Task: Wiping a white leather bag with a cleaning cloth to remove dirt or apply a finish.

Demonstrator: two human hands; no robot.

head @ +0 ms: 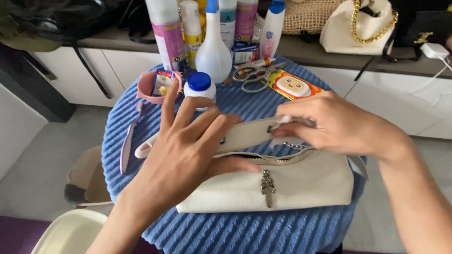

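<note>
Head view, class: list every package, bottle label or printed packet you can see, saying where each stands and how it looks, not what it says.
Yellow packet: flat, behind the right hand, cartoon face.
White jar: blue cap, above the left hand.
Spray bottle: white, blue top, table's back.
Tall bottle: white, pink label, back left.
Small sachet: blue and red, inside the pink cup.

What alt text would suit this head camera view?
Two bare hands work on a cream handbag on a blue ribbed table: the left hand steadies its strap while the right hand presses a white wipe to it. Bottles and scissors stand behind.
</note>
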